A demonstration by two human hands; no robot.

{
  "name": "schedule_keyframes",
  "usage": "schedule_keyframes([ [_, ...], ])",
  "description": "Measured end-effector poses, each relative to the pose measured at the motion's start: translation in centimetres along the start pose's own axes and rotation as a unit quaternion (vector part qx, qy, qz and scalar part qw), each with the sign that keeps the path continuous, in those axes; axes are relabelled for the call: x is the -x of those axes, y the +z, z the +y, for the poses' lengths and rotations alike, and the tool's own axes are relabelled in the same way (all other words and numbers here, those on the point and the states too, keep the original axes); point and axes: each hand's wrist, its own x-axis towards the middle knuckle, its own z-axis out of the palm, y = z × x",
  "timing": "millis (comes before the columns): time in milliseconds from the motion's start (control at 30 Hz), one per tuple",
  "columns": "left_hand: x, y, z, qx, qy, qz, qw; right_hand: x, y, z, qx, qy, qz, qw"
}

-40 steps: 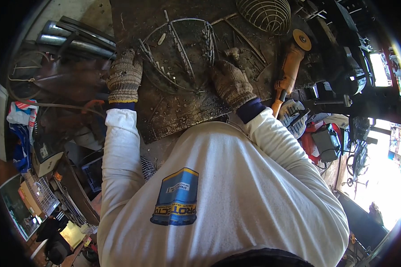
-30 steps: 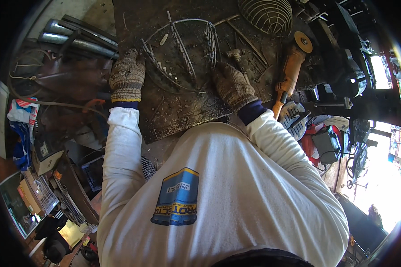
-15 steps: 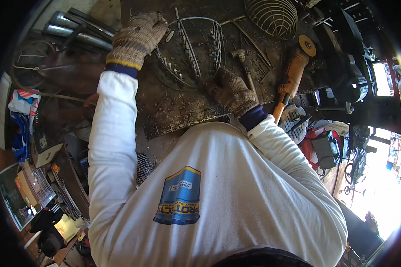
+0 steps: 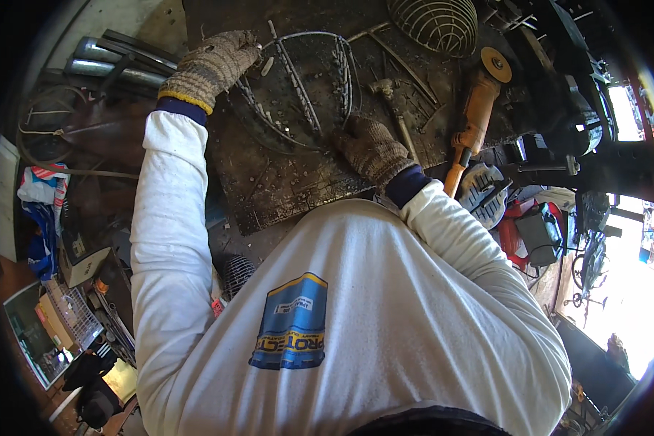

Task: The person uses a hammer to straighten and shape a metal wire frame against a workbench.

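Grey metal, the round frame (image 4: 298, 85) lies on the table (image 4: 283, 185). At its far left edge the left hand (image 4: 211, 69) curls its fingers together; whether they clamp it, I cannot tell. The right hand (image 4: 373, 149) is by the near right edge, fingers too dark to judge.

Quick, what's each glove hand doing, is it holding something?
Left hand: fingers bent beside the round metal frame; can't tell if it's holding anything.
Right hand: by the frame's near right edge; grip can't be told.
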Motion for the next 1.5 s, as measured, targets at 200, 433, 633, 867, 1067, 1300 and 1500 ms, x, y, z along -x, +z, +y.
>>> schedule_keyframes([
  [200, 4.4, -1.3, 3.9, -0.052, 0.023, 0.083, 0.995, 2.2, -2.4, -0.5, 0.049, -0.055, 0.006, 0.997],
  [433, 16.6, 5.9, 10.6, 0.059, 0.100, 0.236, 0.965, 3.5, -3.8, 5.1, 0.257, -0.115, 0.191, 0.940],
  [633, 17.7, 15.3, 11.5, -0.496, 0.083, 0.179, 0.846, 2.5, -4.6, 4.9, 0.257, -0.071, 0.168, 0.949],
  [867, 17.9, 15.9, 11.8, -0.173, 0.111, 0.130, 0.970, 3.0, -5.6, 2.8, 0.237, 0.042, 0.092, 0.966],
  [1067, 16.8, 14.2, 13.7, -0.544, 0.057, 0.294, 0.784, 3.2, -4.5, 5.7, -0.203, -0.099, 0.177, 0.958],
  [1300, 16.8, 14.6, 12.9, -0.668, 0.060, 0.294, 0.681, 1.5, -10.8, -5.8, -0.274, -0.147, 0.051, 0.949],
  [1500, 16.3, 13.2, 13.2, -0.696, 0.065, 0.308, 0.646, -2.6, -10.4, -8.1, -0.130, -0.191, 0.049, 0.972],
])
